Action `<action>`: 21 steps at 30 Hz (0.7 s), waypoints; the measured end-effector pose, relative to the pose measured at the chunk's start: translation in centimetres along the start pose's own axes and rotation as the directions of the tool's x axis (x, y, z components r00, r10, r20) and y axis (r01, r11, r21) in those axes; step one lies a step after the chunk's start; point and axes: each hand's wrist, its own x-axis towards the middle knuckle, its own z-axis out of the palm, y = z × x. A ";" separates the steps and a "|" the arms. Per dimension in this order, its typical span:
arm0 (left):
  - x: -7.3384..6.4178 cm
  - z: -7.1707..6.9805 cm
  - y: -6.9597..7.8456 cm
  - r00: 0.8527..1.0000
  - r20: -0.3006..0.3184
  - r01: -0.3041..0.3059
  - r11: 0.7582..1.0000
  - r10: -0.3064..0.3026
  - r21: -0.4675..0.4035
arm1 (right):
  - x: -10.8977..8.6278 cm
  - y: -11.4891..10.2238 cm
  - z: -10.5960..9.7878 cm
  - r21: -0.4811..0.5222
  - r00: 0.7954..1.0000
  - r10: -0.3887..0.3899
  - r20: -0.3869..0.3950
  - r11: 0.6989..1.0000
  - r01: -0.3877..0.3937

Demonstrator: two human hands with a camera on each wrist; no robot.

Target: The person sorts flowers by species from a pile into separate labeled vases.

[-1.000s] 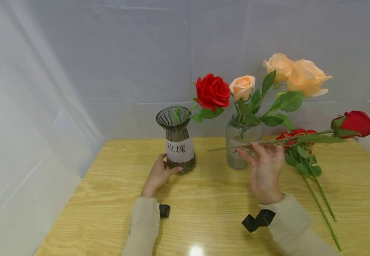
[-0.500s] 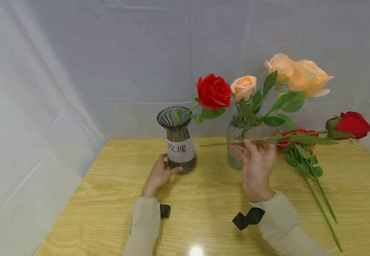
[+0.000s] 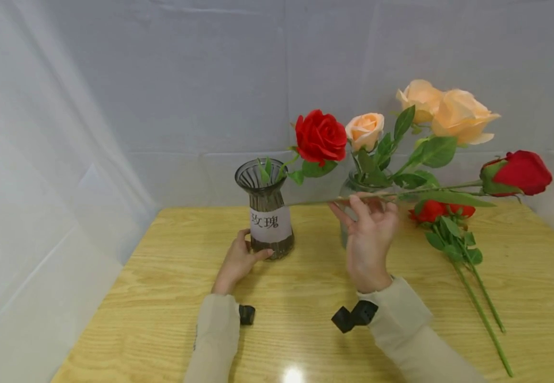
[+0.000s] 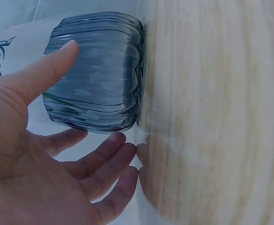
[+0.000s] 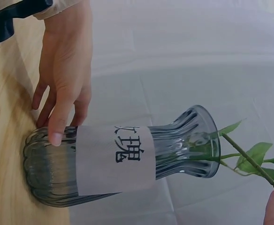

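My left hand (image 3: 238,263) holds the lower part of a dark, ribbed glass vase (image 3: 267,199); its thumb (image 4: 57,61) lies against the glass and the fingers are round the other side. A white paper label (image 5: 116,159) with Chinese characters is on the vase. One open red rose (image 3: 321,137) stands in it, leaning right. In front of a clear glass jar, my right hand (image 3: 370,242) pinches the stem of another red rose (image 3: 521,173). That stem lies nearly level, bloom to the right, its cut end (image 5: 228,138) near the dark vase's neck in the head view.
The clear glass jar (image 3: 349,186) behind my right hand holds several peach roses (image 3: 461,117). Further right, red roses (image 3: 442,210) lie on the wooden table (image 3: 162,298) with stems toward the front. A white cloth (image 3: 200,96) hangs behind.
My right hand has moved left and slightly up with the red rose, bringing the stem's end to the dark vase in view. My left hand and the vase have stayed in place.
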 end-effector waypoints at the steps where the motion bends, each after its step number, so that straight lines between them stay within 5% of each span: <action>1: 0.0 0.0 0.0 1.000 0.001 0.001 1.000 -0.001 0.000 | 0.0 0.1 0.2 -0.003 1.000 -0.005 0.002 1.000 0.005; 14: -0.3 -0.3 0.4 1.000 0.006 -0.007 1.000 0.007 -0.006 | 0.4 1.0 2.0 -0.009 0.998 -0.060 -0.029 0.998 0.060; 21: -0.1 -0.1 0.2 1.000 0.007 0.013 1.000 -0.013 -0.001 | 0.6 1.3 2.3 -0.053 0.995 -0.103 0.015 0.993 0.103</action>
